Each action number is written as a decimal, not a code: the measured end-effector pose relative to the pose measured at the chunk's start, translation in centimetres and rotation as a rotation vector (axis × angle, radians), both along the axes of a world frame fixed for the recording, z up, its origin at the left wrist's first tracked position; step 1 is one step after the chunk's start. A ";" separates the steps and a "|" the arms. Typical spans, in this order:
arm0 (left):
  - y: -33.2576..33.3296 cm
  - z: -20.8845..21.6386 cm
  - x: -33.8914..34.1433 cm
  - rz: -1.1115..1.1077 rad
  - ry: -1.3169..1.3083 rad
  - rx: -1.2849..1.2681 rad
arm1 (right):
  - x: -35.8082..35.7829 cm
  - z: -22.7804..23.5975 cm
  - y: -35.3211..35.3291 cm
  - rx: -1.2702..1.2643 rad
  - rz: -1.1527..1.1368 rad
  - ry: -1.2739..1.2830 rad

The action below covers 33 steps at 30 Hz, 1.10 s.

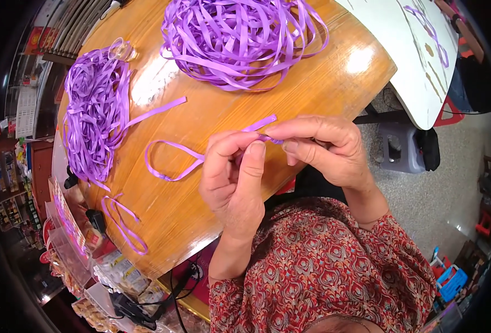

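The left hand (231,175) and right hand (323,147) pinch purple ribbon (277,141) between closed fingertips (255,150), likely for fine control.

Left hand (223,186) and right hand (334,147) close together, fingertips (291,146) nearly meeting, thumbs (252,169) and index fingers (301,128) pinching, wrists (237,236) bare.

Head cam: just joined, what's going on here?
A person is working a purple ribbon with both bare hands over a wooden table. The fingers of the left hand and right hand meet, pinching it between them; the exact fold or knot there is too covered to tell. A ribbon loop extends to the left of the left hand. Two tangled heaps of purple ribbon lie on the table: a large heap beyond the hands, a narrower heap to the left.
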<state>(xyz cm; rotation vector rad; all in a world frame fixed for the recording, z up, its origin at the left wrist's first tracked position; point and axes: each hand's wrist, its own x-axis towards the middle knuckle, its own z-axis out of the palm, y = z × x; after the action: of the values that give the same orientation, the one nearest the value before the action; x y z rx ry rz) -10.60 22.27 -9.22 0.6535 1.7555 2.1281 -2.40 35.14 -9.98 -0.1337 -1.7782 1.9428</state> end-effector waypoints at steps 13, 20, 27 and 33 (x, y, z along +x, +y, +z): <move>-0.8 0.0 -0.3 0.110 -0.162 -0.006 | 0.2 0.3 -0.3 0.122 -0.050 0.012; -0.8 0.3 -0.1 0.159 -0.092 -0.069 | 0.1 0.2 -0.7 0.255 -0.083 0.027; -0.3 0.1 0.0 0.207 0.139 -0.038 | 0.1 0.4 -1.0 0.260 -0.116 0.003; -0.5 0.2 0.2 0.172 0.231 -0.054 | 0.2 0.6 -0.9 0.282 -0.133 0.006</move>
<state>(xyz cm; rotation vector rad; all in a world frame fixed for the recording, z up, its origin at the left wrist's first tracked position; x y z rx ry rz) -10.42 21.79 -9.02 0.7865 2.0504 2.1812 -2.22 34.20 -9.35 -0.1447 -1.9654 1.5812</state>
